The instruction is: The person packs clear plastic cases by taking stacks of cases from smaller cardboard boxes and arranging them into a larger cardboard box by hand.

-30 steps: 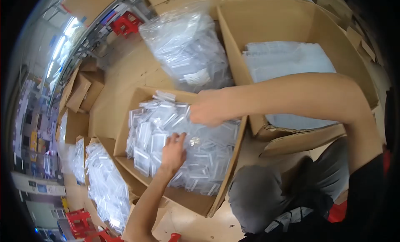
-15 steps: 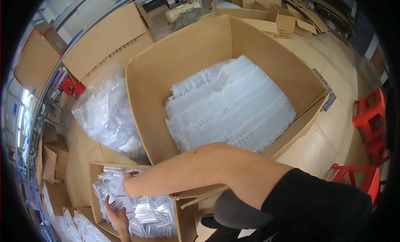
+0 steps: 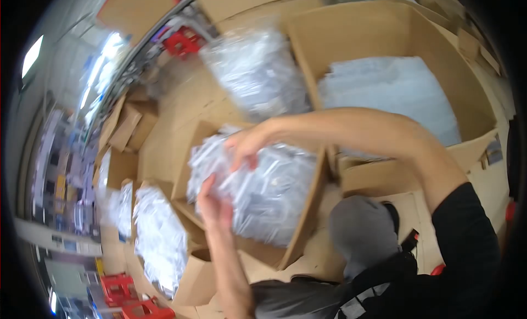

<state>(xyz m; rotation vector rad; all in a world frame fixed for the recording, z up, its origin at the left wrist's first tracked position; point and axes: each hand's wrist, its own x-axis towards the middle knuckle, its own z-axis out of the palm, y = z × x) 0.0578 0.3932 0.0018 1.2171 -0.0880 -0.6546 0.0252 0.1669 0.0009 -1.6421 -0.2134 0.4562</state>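
Clear plastic pieces (image 3: 274, 193) fill a cardboard box (image 3: 299, 245) in front of me. My left hand (image 3: 215, 205) is at the left side of the heap, its fingers apart and blurred, with pieces around it. Just above and to the right, my right hand (image 3: 250, 145) reaches over the same heap with its fingers bent down and spread. Blur hides whether either hand touches a piece. Behind the box stands a clear plastic bag (image 3: 258, 72) full of similar pieces.
A large carton (image 3: 477, 108) at the upper right holds rows of translucent pieces (image 3: 390, 94). Another box of clear pieces (image 3: 159, 236) is at the left. Red stools (image 3: 118, 290) stand at the lower left, and an opened carton (image 3: 132, 124) lies farther back.
The view has swung back left from the large carton to the smaller box. Both hands are still over the heap, nearer its left part than a second ago.
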